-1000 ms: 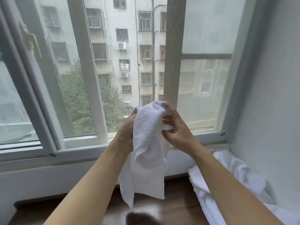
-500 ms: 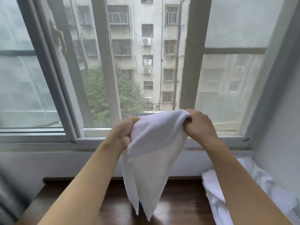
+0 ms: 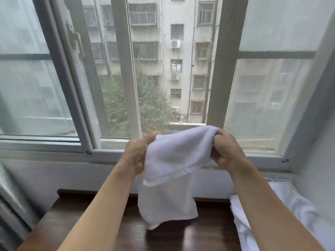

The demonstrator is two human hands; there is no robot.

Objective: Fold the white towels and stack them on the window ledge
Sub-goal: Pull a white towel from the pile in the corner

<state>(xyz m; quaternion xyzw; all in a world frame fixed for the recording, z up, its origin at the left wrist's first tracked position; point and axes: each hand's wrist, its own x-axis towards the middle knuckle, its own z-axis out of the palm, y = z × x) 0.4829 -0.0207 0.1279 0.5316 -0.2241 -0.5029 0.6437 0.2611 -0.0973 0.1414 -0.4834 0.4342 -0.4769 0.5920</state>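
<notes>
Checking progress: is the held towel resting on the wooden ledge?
No, both hands hold the towel up above the ledge.

Left hand (image 3: 137,156) and right hand (image 3: 225,151) raised, fingers curled, pinching.

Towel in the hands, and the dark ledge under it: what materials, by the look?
Towel: looks like white cotton terry, matte; fuzzy looped nap, a flat woven band near the hem, and it drapes limply from the left hand and right hand.
Ledge: seems dark brown wood or wood-look laminate, semi-gloss; grain streaks and soft reflections show. Which one is not clear.
</notes>
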